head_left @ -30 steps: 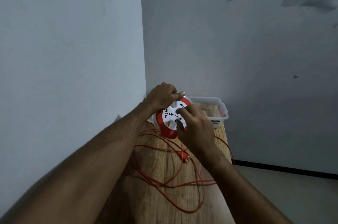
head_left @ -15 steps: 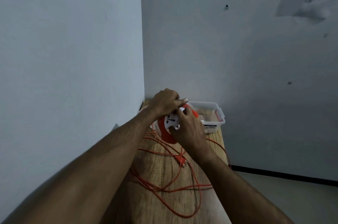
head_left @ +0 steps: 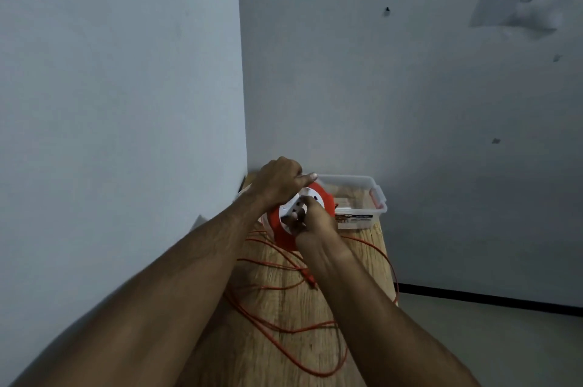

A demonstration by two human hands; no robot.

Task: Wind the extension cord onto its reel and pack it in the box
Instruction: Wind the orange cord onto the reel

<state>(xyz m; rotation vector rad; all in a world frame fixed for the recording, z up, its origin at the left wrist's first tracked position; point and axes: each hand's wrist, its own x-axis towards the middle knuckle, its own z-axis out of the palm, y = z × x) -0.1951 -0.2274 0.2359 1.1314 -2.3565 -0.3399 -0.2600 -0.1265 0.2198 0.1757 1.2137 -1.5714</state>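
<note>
**Desk:** What does the frame show?

**Photographer:** A person winds an orange extension cord (head_left: pixel 284 328) onto its reel (head_left: pixel 326 199) at the far end of a narrow wooden table (head_left: pixel 277 364) set into the corner of two walls. The left hand (head_left: pixel 277 180) is clamped over the top rim of the reel, fingers curled around it, forefinger stretched toward the box. The right hand (head_left: pixel 312 219) is pressed to the white socket face, fingers bunched narrow on what looks like the winding knob; the knob itself is hidden under them.

**Desk:** And the cord?

**Photographer:** Mostly unwound. It lies in loose, crossing loops from the reel back along the table toward the near edge, and one strand hangs over the right edge. The plug (head_left: pixel 310 279) rests mid-table, just beside the right forearm.

**Desk:** The box?

**Photographer:** A clear plastic box (head_left: pixel 377 197), open, at the far right corner of the table, just behind the reel.

**Desk:** What could go wrong from here?

**Photographer:** The loops overlap, so a fast crank could likely pull them into a knot or jam them at the rim. The overhanging strand could drag more cord off the edge. The plug could snag on a loop or whip against the forearm as it is drawn in. If the left hand's hold slackens, the tilted reel might skid into the box.
</note>
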